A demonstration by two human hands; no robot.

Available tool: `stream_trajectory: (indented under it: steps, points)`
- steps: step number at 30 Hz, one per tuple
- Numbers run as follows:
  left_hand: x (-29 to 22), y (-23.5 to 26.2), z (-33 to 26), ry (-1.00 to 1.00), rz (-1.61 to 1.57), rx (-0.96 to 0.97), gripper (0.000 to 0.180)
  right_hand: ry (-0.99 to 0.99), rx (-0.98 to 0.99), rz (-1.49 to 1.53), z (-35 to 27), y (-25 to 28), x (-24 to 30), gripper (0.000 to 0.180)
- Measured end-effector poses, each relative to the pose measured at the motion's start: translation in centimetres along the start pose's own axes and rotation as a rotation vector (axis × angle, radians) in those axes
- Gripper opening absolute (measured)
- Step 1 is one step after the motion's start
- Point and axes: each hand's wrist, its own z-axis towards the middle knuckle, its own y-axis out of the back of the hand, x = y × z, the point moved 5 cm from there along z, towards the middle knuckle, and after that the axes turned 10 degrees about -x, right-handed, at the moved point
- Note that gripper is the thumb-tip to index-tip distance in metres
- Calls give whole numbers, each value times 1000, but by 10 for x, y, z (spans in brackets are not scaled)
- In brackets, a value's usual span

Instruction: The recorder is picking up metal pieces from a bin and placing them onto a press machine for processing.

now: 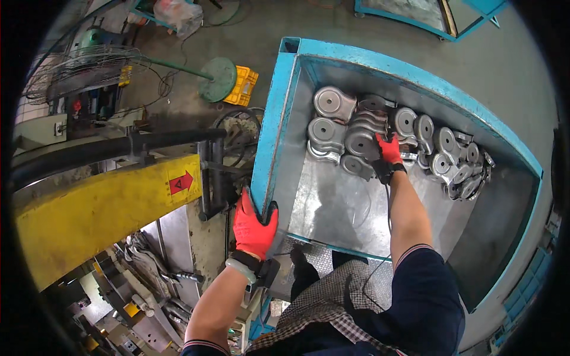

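- Your right hand [389, 148] reaches into the blue bin [362, 53], fingers down at a round, holed metal part [360, 143] in the rows toward the far edge; you cannot tell from here whether they have closed on it.
- Your left hand [255, 228] sits astride the bin's left edge, near the near-left corner, fingers outside and thumb inside; how firmly it grips is unclear. Let it steady you as you lean, and keep the fingertips clear of pinch points.
- Settle your right fingers on one part's rim before lifting, since its neighbours overlap closely and could come up with it or slide.
- Raise it straight, then tilt, so its edge doesn't drag across the next one.
- Treat the jumbled pile [460, 172] toward the right edge as less stable than the stack [325, 133] near the far-left corner.
- Mind the thin dark cable [389, 207] beside your right forearm: keep it from snagging on the parts or the near edge.
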Motion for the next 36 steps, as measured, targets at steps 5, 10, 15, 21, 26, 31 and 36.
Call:
stream_trajectory:
  steps: [5,10,15,21,26,31,36]
  points:
    - [0,0,-2,11,8,8,76,291,206,-551,-5,-17,-2,68]
    - [-5,1,4,-30,-4,0,74,68,120,398,19,-24,-44,54]
    - [-1,0,0,-27,-5,-23,74,76,-72,401,9,-13,-3,37]
    - [-3,3,-2,1,-15,5,75,96,-119,392,-10,10,30,58]
    - [-1,2,-3,54,2,40,76,-379,-26,1203,-32,10,43,45]
    - [0,1,-2,24,-10,22,74,-315,98,1549,-103,53,69,42]
    - [5,4,-4,-24,-31,-67,73,-613,214,1863,-221,81,82,37]
